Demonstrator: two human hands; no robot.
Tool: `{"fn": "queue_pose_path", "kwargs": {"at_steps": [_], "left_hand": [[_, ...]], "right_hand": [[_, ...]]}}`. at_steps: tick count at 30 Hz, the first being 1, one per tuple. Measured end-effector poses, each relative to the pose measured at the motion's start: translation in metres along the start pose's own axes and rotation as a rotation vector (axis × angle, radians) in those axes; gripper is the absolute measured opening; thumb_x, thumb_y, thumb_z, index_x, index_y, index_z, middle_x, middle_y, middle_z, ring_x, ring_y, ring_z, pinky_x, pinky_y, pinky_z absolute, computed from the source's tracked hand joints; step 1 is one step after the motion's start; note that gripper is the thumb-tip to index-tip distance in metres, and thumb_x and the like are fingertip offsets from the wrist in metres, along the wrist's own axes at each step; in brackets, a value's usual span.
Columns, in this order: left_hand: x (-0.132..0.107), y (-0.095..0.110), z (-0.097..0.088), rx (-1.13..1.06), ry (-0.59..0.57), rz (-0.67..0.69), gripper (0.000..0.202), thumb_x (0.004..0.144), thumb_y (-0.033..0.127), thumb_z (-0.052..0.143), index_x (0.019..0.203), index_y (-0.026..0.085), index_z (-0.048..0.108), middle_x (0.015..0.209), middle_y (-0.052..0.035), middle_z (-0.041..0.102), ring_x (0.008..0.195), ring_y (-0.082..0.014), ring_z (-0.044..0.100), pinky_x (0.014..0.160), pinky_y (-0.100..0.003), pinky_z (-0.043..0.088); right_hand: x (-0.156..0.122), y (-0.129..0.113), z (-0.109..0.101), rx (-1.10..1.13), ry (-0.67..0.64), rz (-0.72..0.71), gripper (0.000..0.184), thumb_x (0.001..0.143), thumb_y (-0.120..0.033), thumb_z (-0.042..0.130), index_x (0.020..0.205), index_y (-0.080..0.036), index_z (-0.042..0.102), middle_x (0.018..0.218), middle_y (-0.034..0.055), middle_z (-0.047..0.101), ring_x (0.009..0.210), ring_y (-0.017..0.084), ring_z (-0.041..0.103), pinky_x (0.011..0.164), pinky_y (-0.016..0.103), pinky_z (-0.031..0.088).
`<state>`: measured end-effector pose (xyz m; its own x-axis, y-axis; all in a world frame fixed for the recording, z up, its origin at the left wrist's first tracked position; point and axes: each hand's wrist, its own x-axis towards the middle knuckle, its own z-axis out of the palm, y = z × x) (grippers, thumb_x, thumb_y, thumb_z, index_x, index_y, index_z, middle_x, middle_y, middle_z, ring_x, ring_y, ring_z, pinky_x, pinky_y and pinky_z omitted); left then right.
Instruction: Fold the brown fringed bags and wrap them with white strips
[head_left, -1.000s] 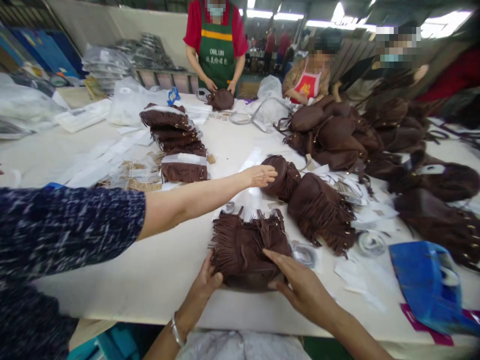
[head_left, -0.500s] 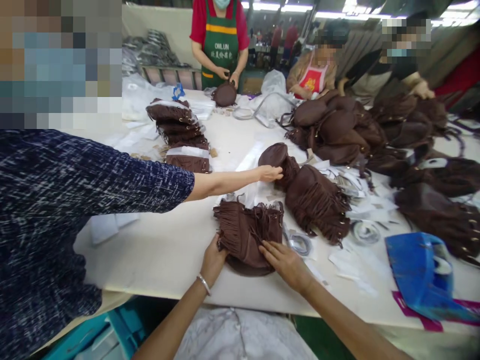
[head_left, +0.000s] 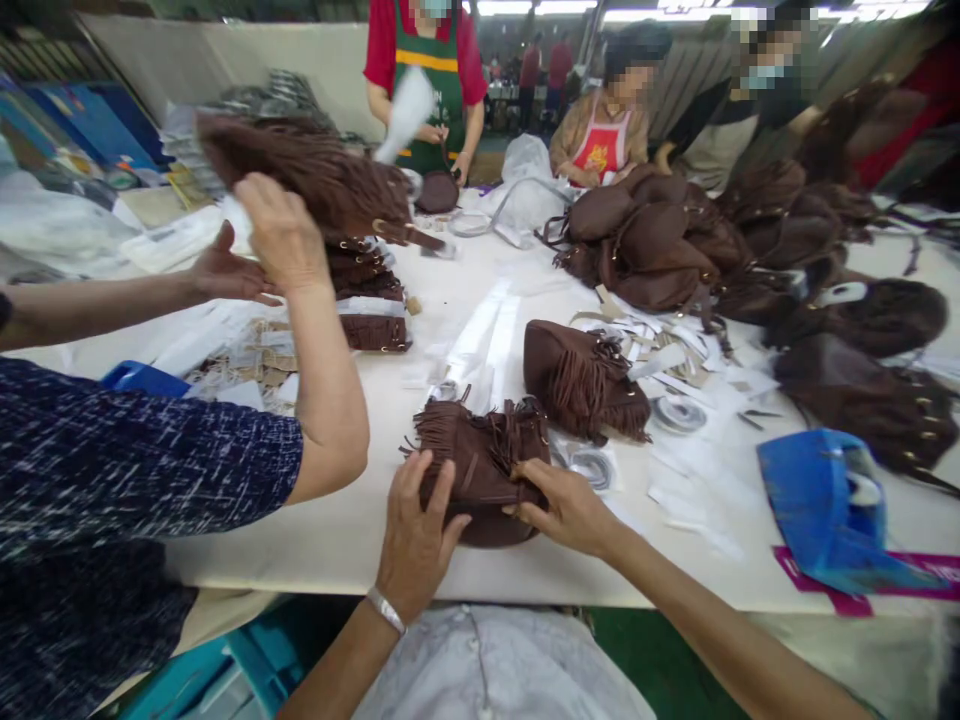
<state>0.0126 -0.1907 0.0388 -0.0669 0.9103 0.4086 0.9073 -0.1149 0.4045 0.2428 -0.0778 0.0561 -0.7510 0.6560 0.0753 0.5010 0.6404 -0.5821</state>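
Observation:
A dark brown fringed handbag (head_left: 472,475) lies on the table before me, its rounded base towards me. My left hand (head_left: 416,545) rests on its left side with fingers spread and stretched. My right hand (head_left: 570,505) pinches the bag's right side between thumb and fingers; exactly which part is hidden. Just beyond it sits another brown fringed bag (head_left: 581,380). A clear-wrapped grey coil (head_left: 589,465) lies beside my right hand.
On the left, a co-worker's hands (head_left: 285,235) are at a raised fringed bag (head_left: 300,175), above stacked bags (head_left: 375,335). A blue tape dispenser (head_left: 821,510) stands at the right. Brown bags (head_left: 660,240) are heaped at the back right, near paper strips (head_left: 675,360).
My left hand has moved from the bag's left edge onto its front, fingers spreading. My right fingers have closed into a pinch. The co-worker's arm has drawn back left; a bag is raised there.

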Motion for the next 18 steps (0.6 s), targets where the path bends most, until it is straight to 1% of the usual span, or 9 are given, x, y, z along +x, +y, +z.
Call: {"fn": "queue_pose_path", "kwargs": {"at_steps": [2,3,6,7,9,11,14,16,18], "left_hand": [[0.014,0.001,-0.006,0.002,-0.108,0.186,0.059,0.09,0.025,0.055,0.144,0.037,0.034,0.156,-0.0064,0.025,0.146,-0.0322,0.02,0.116,-0.059,0.026],[0.021,0.0,-0.007,-0.012,-0.162,0.238,0.052,0.091,0.024,0.053,0.141,0.037,0.041,0.155,-0.0049,0.029,0.146,-0.0312,0.021,0.116,-0.059,0.026],[0.042,-0.011,-0.009,-0.082,-0.273,0.305,0.036,0.093,0.03,0.052,0.129,0.031,0.054,0.145,-0.0056,0.045,0.142,-0.0278,0.03,0.116,-0.057,0.027],[0.046,-0.015,-0.01,-0.1,-0.3,0.318,0.033,0.093,0.033,0.052,0.126,0.029,0.056,0.142,-0.006,0.049,0.14,-0.0269,0.034,0.116,-0.056,0.028],[0.05,-0.025,-0.011,-0.107,-0.339,0.346,0.031,0.092,0.038,0.054,0.12,0.027,0.06,0.138,-0.0065,0.053,0.136,-0.0264,0.039,0.116,-0.055,0.029],[0.049,-0.035,-0.015,-0.071,-0.341,0.356,0.031,0.091,0.04,0.056,0.117,0.025,0.061,0.138,-0.0074,0.053,0.135,-0.0271,0.04,0.116,-0.054,0.029],[0.038,-0.049,-0.02,0.029,-0.303,0.328,0.036,0.09,0.043,0.056,0.121,0.023,0.058,0.142,-0.0096,0.05,0.135,-0.0281,0.041,0.117,-0.054,0.028],[0.03,-0.058,-0.019,0.069,-0.269,0.281,0.042,0.091,0.043,0.055,0.126,0.021,0.054,0.144,-0.0111,0.047,0.133,-0.0281,0.043,0.116,-0.053,0.03],[0.023,-0.064,-0.015,0.067,-0.236,0.235,0.044,0.092,0.042,0.053,0.129,0.019,0.05,0.144,-0.0122,0.046,0.131,-0.0276,0.045,0.113,-0.049,0.036]], "right_hand": [[0.003,-0.003,0.0,0.125,0.031,0.08,0.024,0.088,-0.041,0.06,0.102,-0.022,0.057,0.094,0.0015,0.064,0.084,0.018,0.059,0.074,0.029,0.044],[0.005,-0.004,0.002,0.204,0.044,0.117,0.024,0.088,-0.044,0.059,0.099,-0.022,0.058,0.091,0.0001,0.063,0.083,0.017,0.058,0.074,0.028,0.043],[0.01,0.003,0.014,0.452,0.088,0.231,0.029,0.09,-0.05,0.053,0.087,-0.021,0.057,0.086,-0.0018,0.062,0.083,0.016,0.058,0.074,0.027,0.043],[0.012,0.008,0.018,0.505,0.117,0.288,0.031,0.089,-0.05,0.052,0.082,-0.021,0.055,0.082,-0.002,0.062,0.082,0.016,0.058,0.073,0.027,0.044],[0.015,0.022,0.025,0.536,0.206,0.436,0.034,0.088,-0.051,0.05,0.073,-0.02,0.052,0.074,-0.0018,0.061,0.075,0.016,0.059,0.067,0.026,0.044],[0.012,0.039,0.025,0.491,0.302,0.573,0.034,0.087,-0.05,0.048,0.069,-0.021,0.049,0.067,-0.0011,0.06,0.066,0.016,0.059,0.061,0.026,0.044],[-0.004,0.057,0.011,0.341,0.423,0.67,0.032,0.086,-0.049,0.049,0.069,-0.022,0.05,0.062,0.0001,0.058,0.062,0.018,0.057,0.059,0.027,0.041],[-0.019,0.057,0.0,0.164,0.496,0.67,0.029,0.086,-0.048,0.052,0.074,-0.022,0.053,0.064,0.0006,0.059,0.063,0.018,0.056,0.061,0.028,0.041],[-0.03,0.044,-0.007,0.051,0.497,0.582,0.025,0.09,-0.046,0.05,0.085,-0.022,0.057,0.073,0.0019,0.064,0.067,0.019,0.059,0.064,0.03,0.043]]}}
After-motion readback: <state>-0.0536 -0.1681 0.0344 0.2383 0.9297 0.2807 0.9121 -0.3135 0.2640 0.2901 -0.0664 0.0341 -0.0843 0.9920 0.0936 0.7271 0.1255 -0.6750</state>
